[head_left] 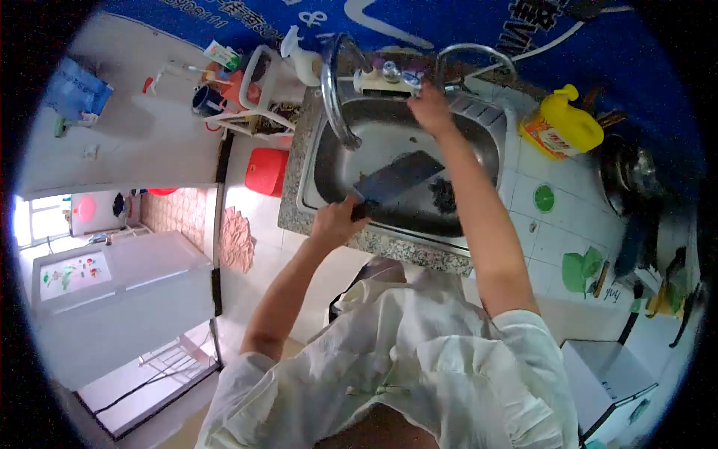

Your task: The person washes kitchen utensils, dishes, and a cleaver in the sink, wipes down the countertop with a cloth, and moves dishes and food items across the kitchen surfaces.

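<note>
My left hand [336, 222] is closed around the dark handle of a cleaver [400, 177]. Its wide, dark blade points right, over the basin of the steel sink [305, 196]. At the back of the sink, my right hand [432, 112] grips a tap knob [410, 79] with a blue mark, my fingers partly hidden by the hand itself. Left of that hand arches the chrome faucet [330, 97], its spout over the basin. A dark scouring pad [443, 196] lies in the basin, right of the blade and beside my right forearm.
A yellow jug [561, 127] stands on the tiled counter to the right, near metal pots [628, 176]. A white spray bottle [301, 60] is behind the sink's left corner. A white rack [258, 112] and a red bin [265, 170] are at the left.
</note>
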Action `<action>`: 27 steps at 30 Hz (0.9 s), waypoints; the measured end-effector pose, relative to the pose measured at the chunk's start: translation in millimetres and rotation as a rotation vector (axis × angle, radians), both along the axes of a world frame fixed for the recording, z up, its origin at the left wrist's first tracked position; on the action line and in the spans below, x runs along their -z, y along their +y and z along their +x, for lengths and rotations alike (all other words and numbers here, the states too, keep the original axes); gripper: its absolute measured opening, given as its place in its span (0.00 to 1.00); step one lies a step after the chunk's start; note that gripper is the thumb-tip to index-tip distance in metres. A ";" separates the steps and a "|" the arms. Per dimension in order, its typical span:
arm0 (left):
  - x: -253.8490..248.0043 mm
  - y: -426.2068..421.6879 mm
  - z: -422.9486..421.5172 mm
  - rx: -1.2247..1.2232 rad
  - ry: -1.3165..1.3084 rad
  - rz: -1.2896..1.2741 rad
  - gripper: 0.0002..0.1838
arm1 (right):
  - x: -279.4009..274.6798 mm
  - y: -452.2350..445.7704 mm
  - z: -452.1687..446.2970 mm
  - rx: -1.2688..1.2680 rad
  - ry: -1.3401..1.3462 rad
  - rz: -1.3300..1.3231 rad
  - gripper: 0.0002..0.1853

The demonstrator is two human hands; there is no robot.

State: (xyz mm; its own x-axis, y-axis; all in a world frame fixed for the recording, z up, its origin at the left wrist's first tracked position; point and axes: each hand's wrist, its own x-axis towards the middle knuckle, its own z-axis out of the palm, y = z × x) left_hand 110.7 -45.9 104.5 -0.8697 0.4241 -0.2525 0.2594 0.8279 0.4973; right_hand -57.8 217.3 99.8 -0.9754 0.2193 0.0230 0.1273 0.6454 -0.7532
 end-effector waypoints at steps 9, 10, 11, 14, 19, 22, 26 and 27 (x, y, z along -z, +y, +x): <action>-34.1 -4.6 -3.9 -0.099 -0.033 0.190 0.22 | -11.5 -25.9 50.4 0.028 0.150 -0.191 0.26; -33.2 -4.7 -6.2 -0.097 -0.032 0.213 0.22 | -1.6 -25.1 57.6 0.097 0.315 -0.277 0.23; -31.6 -3.0 -8.2 -0.088 -0.076 0.232 0.22 | 9.3 -19.9 73.6 0.170 0.318 -0.172 0.22; -29.0 12.5 -0.8 -0.127 -0.102 0.263 0.22 | -19.5 -52.5 151.2 0.435 0.033 -0.409 0.18; -45.0 44.6 19.6 -0.118 -0.012 0.254 0.20 | -5.9 -99.5 200.0 0.335 -0.314 -1.008 0.18; -50.4 46.5 24.8 0.006 -0.037 0.231 0.25 | -14.5 -106.2 209.0 0.409 -0.090 -1.108 0.13; -43.4 36.8 22.3 0.233 -0.143 0.370 0.24 | -19.6 -91.5 221.4 0.335 0.161 -0.922 0.07; -40.0 34.0 21.3 0.254 -0.237 0.540 0.23 | -25.6 -89.2 225.5 0.335 0.166 -0.892 0.06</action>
